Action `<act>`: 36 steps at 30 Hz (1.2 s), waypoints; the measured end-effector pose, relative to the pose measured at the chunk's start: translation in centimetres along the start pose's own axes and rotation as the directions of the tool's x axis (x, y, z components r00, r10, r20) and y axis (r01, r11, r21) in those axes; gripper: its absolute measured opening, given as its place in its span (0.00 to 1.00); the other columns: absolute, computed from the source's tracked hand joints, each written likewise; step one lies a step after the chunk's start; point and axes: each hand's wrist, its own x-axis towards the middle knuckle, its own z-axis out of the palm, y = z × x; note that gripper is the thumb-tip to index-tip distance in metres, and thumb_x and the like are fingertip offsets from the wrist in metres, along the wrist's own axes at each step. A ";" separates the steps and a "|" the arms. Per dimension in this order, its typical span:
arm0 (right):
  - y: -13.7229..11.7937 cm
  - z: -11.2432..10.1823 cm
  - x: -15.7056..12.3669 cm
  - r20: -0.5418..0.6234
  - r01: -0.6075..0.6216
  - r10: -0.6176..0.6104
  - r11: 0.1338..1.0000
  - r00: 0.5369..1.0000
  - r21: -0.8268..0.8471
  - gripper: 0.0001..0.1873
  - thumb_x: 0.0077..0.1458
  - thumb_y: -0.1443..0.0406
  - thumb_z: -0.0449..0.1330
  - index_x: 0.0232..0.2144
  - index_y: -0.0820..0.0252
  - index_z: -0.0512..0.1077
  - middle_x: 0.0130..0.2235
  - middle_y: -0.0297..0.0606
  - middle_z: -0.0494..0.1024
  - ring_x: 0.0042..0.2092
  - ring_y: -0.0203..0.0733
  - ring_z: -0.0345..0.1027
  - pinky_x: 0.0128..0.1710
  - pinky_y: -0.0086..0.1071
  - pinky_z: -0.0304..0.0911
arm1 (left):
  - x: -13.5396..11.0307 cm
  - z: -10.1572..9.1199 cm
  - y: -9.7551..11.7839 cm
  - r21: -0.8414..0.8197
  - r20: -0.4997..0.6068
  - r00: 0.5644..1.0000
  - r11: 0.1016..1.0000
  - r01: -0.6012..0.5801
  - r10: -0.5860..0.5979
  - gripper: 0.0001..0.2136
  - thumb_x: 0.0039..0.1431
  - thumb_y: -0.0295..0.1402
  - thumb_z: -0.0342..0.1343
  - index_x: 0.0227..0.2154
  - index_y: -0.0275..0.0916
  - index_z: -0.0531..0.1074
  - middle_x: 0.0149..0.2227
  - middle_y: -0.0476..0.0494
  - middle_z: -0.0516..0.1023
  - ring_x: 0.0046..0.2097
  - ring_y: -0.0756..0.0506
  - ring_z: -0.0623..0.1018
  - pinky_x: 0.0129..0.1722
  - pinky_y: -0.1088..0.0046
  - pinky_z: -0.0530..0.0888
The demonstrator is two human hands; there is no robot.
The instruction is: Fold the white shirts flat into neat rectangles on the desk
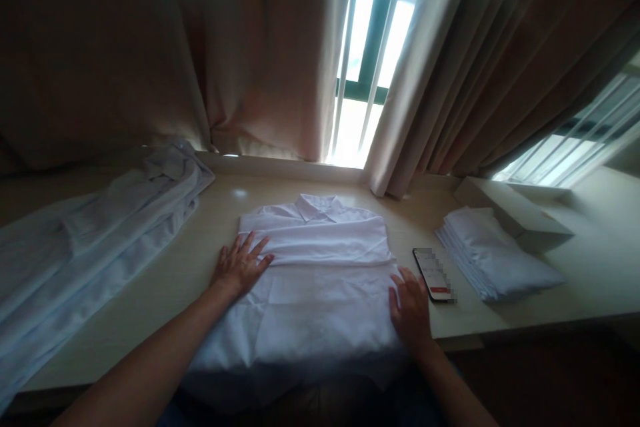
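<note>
A white collared shirt lies on the table in front of me, its collar at the far end. A crosswise fold runs over its upper part, and the lower part hangs over the near edge. My left hand rests flat on the shirt's left side with its fingers spread. At the right edge of the shirt is my right hand, fingers slightly bent and thumb apart, touching the cloth. A phone with its screen lit lies just right of my right hand.
More white shirts lie in a long loose pile on the left. A stack of folded white garments sits at the right, beside a pale box-like ledge. Curtains and a bright window stand behind the table.
</note>
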 end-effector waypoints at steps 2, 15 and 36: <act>3.6 -0.9 -1.9 -0.130 -0.153 0.146 0.987 0.981 -0.049 0.19 0.62 0.60 0.47 0.49 0.64 0.67 0.55 0.52 0.65 0.59 0.51 0.54 0.57 0.50 0.48 | 0.0 0.2 0.0 -0.002 -0.007 1.000 1.000 -0.002 0.002 0.29 0.59 0.56 0.37 0.63 0.56 0.51 0.67 0.48 0.46 0.67 0.35 0.45 0.60 0.47 0.46; 8.1 -0.9 -2.8 -0.166 -0.310 0.273 0.912 0.948 -0.268 0.30 0.59 0.46 0.47 0.47 0.64 0.71 0.56 0.56 0.62 0.59 0.60 0.49 0.53 0.57 0.46 | 0.2 0.4 0.0 0.005 -0.015 1.000 1.000 -0.002 0.002 0.30 0.59 0.57 0.36 0.63 0.55 0.51 0.67 0.47 0.48 0.67 0.35 0.46 0.59 0.47 0.46; -7.6 3.3 3.4 0.115 -0.074 0.069 0.996 0.991 0.041 0.22 0.63 0.57 0.47 0.53 0.65 0.64 0.58 0.52 0.64 0.62 0.51 0.49 0.61 0.50 0.41 | 0.0 -0.3 0.2 -0.007 -0.002 1.000 1.000 -0.003 0.003 0.30 0.59 0.56 0.36 0.63 0.55 0.52 0.67 0.47 0.47 0.67 0.35 0.45 0.60 0.48 0.46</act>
